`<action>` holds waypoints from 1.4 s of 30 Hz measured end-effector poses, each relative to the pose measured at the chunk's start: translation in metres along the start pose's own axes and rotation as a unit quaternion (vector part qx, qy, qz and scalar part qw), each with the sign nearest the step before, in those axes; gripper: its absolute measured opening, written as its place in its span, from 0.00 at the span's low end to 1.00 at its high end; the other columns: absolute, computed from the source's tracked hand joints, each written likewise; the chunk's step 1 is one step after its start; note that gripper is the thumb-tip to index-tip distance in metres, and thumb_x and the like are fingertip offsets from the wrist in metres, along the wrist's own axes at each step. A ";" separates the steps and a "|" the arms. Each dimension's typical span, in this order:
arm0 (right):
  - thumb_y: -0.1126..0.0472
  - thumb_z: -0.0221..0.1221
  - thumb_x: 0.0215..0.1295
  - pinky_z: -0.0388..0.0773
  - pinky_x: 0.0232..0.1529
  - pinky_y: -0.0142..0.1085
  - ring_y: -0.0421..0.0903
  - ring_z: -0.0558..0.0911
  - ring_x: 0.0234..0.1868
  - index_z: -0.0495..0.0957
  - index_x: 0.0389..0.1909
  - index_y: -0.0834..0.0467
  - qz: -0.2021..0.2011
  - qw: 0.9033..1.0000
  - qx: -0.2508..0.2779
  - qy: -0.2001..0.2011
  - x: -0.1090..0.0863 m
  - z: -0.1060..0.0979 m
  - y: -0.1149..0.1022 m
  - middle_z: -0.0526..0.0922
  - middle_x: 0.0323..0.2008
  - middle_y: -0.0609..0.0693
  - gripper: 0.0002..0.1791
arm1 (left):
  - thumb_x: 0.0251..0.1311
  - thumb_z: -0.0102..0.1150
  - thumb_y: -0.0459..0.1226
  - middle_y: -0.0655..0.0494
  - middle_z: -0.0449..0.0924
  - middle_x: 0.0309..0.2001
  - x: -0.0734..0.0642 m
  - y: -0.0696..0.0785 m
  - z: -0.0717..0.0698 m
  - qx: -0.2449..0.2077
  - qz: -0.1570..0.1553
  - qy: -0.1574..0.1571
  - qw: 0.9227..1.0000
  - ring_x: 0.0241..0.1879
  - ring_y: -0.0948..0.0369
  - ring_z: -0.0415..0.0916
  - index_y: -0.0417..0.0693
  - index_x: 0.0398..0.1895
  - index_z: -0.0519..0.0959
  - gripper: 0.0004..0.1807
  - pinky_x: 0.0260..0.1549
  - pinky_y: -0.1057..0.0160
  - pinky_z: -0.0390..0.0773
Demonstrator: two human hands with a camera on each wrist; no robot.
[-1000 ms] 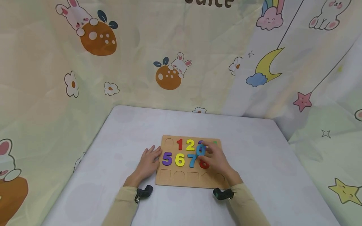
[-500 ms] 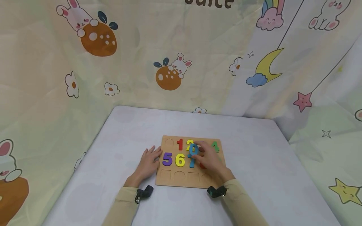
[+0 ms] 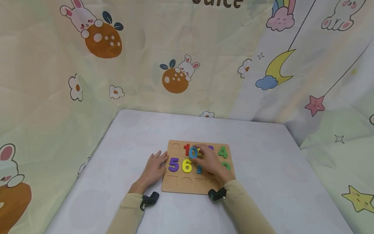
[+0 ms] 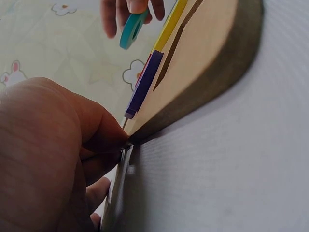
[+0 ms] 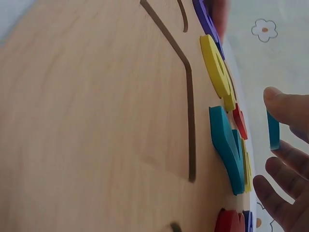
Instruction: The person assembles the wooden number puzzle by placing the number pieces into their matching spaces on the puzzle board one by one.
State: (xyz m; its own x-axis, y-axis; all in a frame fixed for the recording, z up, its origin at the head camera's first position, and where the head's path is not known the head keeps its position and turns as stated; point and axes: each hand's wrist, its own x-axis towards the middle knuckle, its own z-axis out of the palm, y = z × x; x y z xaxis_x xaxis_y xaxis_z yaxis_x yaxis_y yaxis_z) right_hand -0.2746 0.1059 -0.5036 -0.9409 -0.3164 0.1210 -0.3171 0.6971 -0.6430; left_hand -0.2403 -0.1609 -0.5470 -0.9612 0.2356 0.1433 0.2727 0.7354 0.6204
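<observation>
A wooden number board (image 3: 187, 189) lies on the table, bearing coloured digits. My right hand (image 3: 211, 161) pinches a blue number 0 (image 3: 190, 153) between thumb and fingers, raised over the top row beside the red 1 (image 3: 187, 149). In the right wrist view the blue 0 (image 5: 273, 131) shows edge-on, apart from the board's face. My left hand (image 3: 152, 168) rests at the board's left edge, its thumb right at the rim in the left wrist view. A shallow outlined slot (image 3: 176, 147) shows at the top left. The 2, 3, 7 and 8 are partly or wholly behind my right hand.
A purple 5 (image 3: 173, 164) and yellow 6 (image 3: 187, 165) sit in the middle row, a green 4 (image 3: 222, 152) at the upper right. Outlined slots run along the bottom row. The white table (image 3: 140, 130) ends at a printed cloth backdrop (image 3: 140, 65).
My right hand has moved left across the board with the blue 0, from over the 3 to beside the 1. The green 4 has come into sight. My left hand stays put.
</observation>
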 end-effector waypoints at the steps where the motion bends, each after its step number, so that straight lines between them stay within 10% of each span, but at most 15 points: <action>1: 0.54 0.69 0.58 0.81 0.53 0.44 0.52 0.78 0.56 0.71 0.65 0.49 0.002 1.000 0.003 -0.003 0.001 0.001 0.000 0.74 0.62 0.47 0.33 | 0.59 0.51 0.31 0.50 0.64 0.71 0.000 0.000 0.000 0.001 0.000 0.000 1.000 0.75 0.49 0.49 0.39 0.66 0.71 0.28 0.74 0.46 0.38; 22: 0.55 0.70 0.56 0.72 0.65 0.45 0.48 0.74 0.63 0.73 0.64 0.51 -0.034 0.998 -0.031 -0.032 0.023 0.028 -0.023 0.76 0.61 0.48 0.33 | 0.60 0.51 0.32 0.52 0.65 0.71 0.001 -0.001 0.000 -0.005 -0.001 -0.005 1.000 0.75 0.50 0.48 0.40 0.66 0.71 0.27 0.74 0.47 0.37; 37: 0.51 0.68 0.60 0.79 0.49 0.35 0.44 0.75 0.46 0.71 0.66 0.50 -0.034 0.997 -0.046 -0.044 0.040 0.041 -0.029 0.78 0.53 0.46 0.33 | 0.60 0.51 0.32 0.51 0.65 0.71 -0.001 -0.003 0.001 0.000 0.006 -0.010 1.000 0.75 0.49 0.49 0.40 0.66 0.71 0.28 0.74 0.45 0.38; 42: 0.51 0.68 0.59 0.72 0.64 0.44 0.48 0.74 0.61 0.72 0.66 0.50 -0.027 0.998 -0.044 -0.034 0.047 0.045 -0.031 0.76 0.62 0.48 0.33 | 0.60 0.52 0.31 0.50 0.66 0.70 0.000 -0.002 0.000 -0.002 0.012 0.000 1.000 0.74 0.48 0.50 0.39 0.66 0.71 0.28 0.74 0.44 0.39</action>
State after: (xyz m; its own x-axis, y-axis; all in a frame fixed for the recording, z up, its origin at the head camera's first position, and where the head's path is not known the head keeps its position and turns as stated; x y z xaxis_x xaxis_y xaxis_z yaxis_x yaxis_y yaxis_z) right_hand -0.3033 0.0407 -0.5125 -0.9127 -0.3962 0.1000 -0.3793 0.7305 -0.5679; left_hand -0.2411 -0.1627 -0.5479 -0.9546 0.2531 0.1571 0.2948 0.7268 0.6204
